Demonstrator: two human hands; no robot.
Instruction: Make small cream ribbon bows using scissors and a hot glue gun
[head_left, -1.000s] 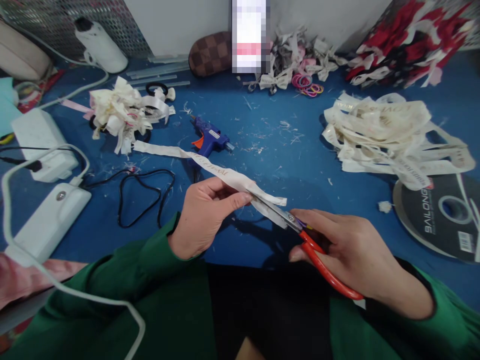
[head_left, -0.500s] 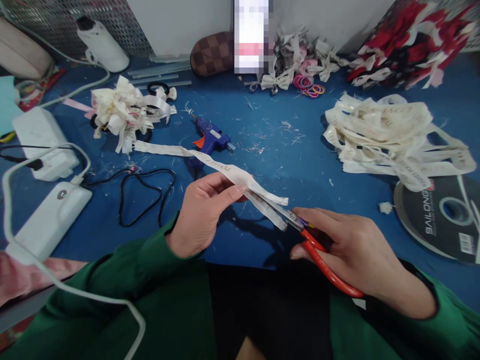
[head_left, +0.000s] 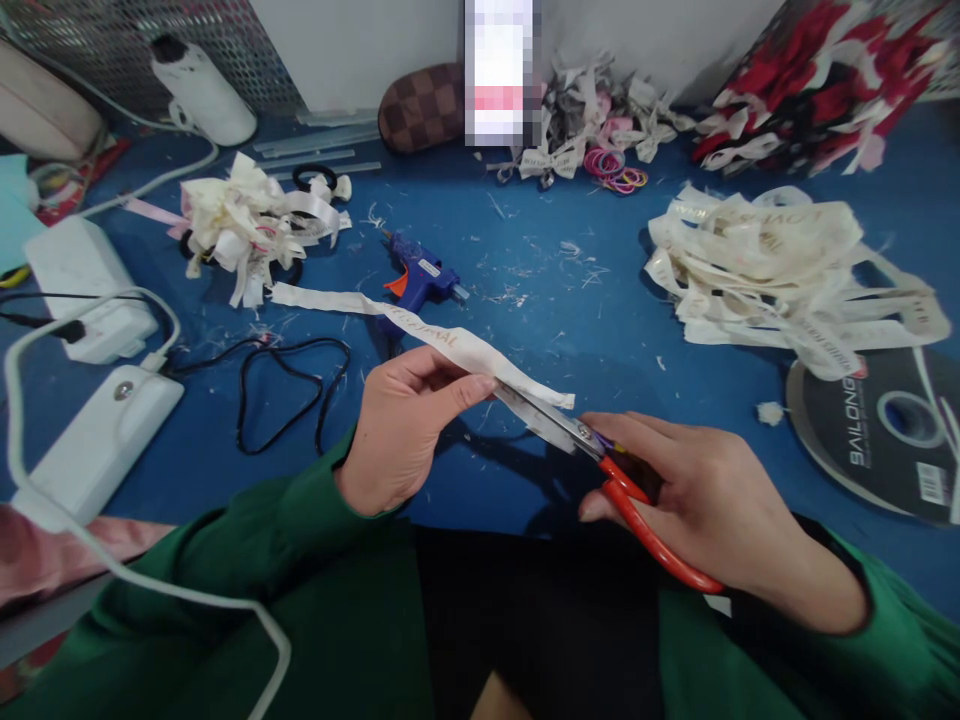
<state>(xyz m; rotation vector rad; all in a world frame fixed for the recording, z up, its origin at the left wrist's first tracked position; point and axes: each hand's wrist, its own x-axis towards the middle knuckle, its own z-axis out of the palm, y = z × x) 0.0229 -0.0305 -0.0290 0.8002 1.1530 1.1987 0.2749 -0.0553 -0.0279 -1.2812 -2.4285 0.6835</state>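
Note:
Between the thumb and fingers of my left hand (head_left: 416,425) a cream printed ribbon (head_left: 480,355) is pinched. One length of it runs left toward a pile of ribbon bows (head_left: 244,220), and its ends reach right beside the scissors. My right hand (head_left: 697,500) is closed round the red handles of the scissors (head_left: 630,510). Their metal blades lie along the ribbon, with the tips close to my left thumb. A short ribbon piece hangs below the blades. Just beyond my left hand lies a blue glue gun (head_left: 420,275) with an orange trigger.
At the right lie a heap of cream ribbon (head_left: 757,260) and a black ribbon spool (head_left: 847,430). A phone (head_left: 499,75) stands at the back beside a checkered case (head_left: 421,108). White power blocks (head_left: 97,440), cables and a white bottle (head_left: 206,95) are on the left.
The scissor blades have come closer together along the ribbon. The lower ribbon piece has swung up slightly toward the blades. Both hands stay in nearly the same place.

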